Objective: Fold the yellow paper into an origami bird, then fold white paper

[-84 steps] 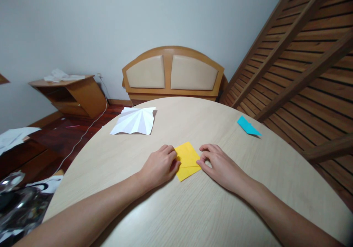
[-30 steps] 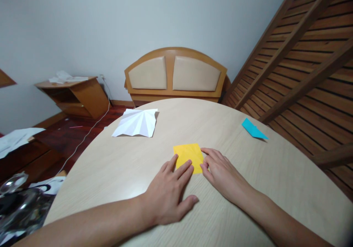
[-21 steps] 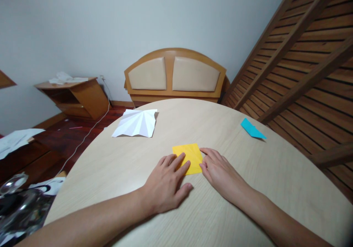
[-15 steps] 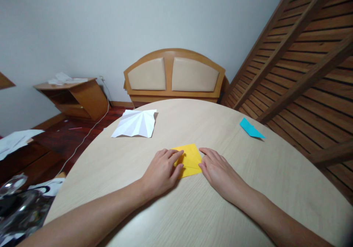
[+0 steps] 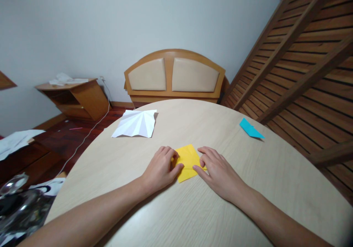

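Note:
A folded sheet of yellow paper [image 5: 188, 156] lies on the round wooden table [image 5: 176, 217], between my two hands. A crease or folded edge runs across its lower part, with a yellow corner pointing toward me beneath it. My left hand [image 5: 162, 166] grips the paper's left edge, thumb on top and fingers curled. On the right edge, my right hand [image 5: 216, 169] pinches the paper with the thumb on the fold and the index finger bent; its other fingers partly hide that side.
A pleated white paper [image 5: 135, 123] rests at the table's far left. Toward the right edge lies a folded blue paper [image 5: 250, 129]. Beyond the table stand a headboard [image 5: 175, 74], a small cabinet [image 5: 79, 99] and a slatted wooden panel [image 5: 300, 74].
The yellow paper has turned slightly, and its lower corner shows more. My right thumb has moved left onto the fold; my left fingers have drawn back and curled at the edge.

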A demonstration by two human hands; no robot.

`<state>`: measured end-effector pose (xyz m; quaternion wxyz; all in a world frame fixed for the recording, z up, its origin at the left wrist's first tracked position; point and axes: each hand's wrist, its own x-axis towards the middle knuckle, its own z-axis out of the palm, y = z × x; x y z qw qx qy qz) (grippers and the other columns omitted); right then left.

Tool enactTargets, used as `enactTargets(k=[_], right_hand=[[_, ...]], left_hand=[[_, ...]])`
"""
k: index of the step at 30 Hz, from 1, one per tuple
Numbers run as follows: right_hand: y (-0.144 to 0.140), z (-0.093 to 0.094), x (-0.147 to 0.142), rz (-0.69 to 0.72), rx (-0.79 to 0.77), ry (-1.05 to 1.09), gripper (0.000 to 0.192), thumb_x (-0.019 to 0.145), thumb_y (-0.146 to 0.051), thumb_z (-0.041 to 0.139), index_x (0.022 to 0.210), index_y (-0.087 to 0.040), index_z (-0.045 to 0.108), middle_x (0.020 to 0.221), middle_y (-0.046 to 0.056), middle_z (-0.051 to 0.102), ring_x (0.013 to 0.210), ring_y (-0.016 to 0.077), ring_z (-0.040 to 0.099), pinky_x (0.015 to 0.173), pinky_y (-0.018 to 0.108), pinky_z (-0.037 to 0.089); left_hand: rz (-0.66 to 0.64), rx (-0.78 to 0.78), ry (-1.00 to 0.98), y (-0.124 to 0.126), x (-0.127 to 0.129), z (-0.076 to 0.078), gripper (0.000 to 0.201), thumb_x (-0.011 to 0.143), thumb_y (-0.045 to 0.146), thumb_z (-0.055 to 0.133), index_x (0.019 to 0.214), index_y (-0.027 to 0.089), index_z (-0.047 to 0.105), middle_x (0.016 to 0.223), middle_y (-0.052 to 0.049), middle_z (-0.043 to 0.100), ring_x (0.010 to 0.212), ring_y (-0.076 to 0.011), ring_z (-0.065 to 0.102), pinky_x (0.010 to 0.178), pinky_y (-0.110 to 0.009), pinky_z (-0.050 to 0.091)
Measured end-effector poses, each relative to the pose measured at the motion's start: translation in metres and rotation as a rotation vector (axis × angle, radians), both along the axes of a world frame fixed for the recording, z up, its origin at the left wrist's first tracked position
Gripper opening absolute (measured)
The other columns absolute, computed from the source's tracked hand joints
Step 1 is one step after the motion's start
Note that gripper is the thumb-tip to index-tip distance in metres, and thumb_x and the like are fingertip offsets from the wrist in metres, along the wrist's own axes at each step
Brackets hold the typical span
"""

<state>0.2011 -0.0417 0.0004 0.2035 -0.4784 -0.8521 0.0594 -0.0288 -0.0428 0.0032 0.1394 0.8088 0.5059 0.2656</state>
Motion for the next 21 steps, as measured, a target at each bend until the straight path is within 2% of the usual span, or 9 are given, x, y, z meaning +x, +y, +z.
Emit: enactTargets(k=[3, 6, 11, 18, 21], right_hand=[[0.0023, -0.0024, 0.0012, 0.016, -0.003, 0.015, 0.018, 0.093, -0.028, 0.063, 0.078, -0.021, 0.055, 0.128, 0.014, 0.062, 0.126, 0.0307, 0.054, 0.099, 0.051, 0.050], [0.0039, -0.0052, 0.0018, 0.011, -0.011, 0.021, 0.018, 0.093, -0.027, 0.063, 0.077, -0.021, 0.056, 0.129, 0.013, 0.062, 0.127, 0.0304, 0.054, 0.100, 0.051, 0.049], [0.0048, -0.0075, 0.0012, -0.016, -0.048, 0.015, 0.019, 0.096, -0.025, 0.060, 0.078, -0.020, 0.058, 0.132, 0.013, 0.061, 0.129, 0.0297, 0.053, 0.102, 0.051, 0.048], [0.0051, -0.0089, -0.0002, -0.026, -0.038, 0.031, 0.020, 0.097, -0.024, 0.057, 0.078, -0.020, 0.060, 0.132, 0.015, 0.061, 0.129, 0.0299, 0.053, 0.103, 0.052, 0.048], [0.0047, -0.0093, -0.0007, -0.024, -0.029, 0.042, 0.022, 0.098, -0.024, 0.055, 0.077, -0.019, 0.060, 0.131, 0.015, 0.061, 0.128, 0.0305, 0.053, 0.102, 0.053, 0.048]], left_hand=[[0.036, -0.006, -0.025, 0.0001, -0.0001, -0.0007, 0.016, 0.089, 0.028, 0.062, 0.099, 0.018, 0.055, 0.095, -0.007, 0.063, 0.090, -0.0242, 0.057, 0.080, -0.040, 0.049], [0.012, -0.001, -0.008, 0.0020, -0.0004, -0.0013, 0.010, 0.090, 0.027, 0.061, 0.090, 0.019, 0.055, 0.100, -0.008, 0.063, 0.094, -0.0248, 0.057, 0.085, -0.043, 0.048], [-0.005, -0.011, 0.001, 0.0052, -0.0009, -0.0035, 0.012, 0.093, 0.024, 0.059, 0.083, 0.018, 0.058, 0.110, -0.009, 0.063, 0.101, -0.0255, 0.057, 0.092, -0.045, 0.047], [0.013, 0.006, 0.049, 0.0012, 0.0024, -0.0019, 0.010, 0.094, 0.024, 0.056, 0.088, 0.017, 0.059, 0.112, -0.011, 0.063, 0.102, -0.0263, 0.057, 0.092, -0.047, 0.048], [0.010, -0.005, 0.052, 0.0004, 0.0033, -0.0007, 0.013, 0.095, 0.024, 0.054, 0.085, 0.017, 0.059, 0.113, -0.012, 0.062, 0.104, -0.0268, 0.057, 0.093, -0.048, 0.049]])
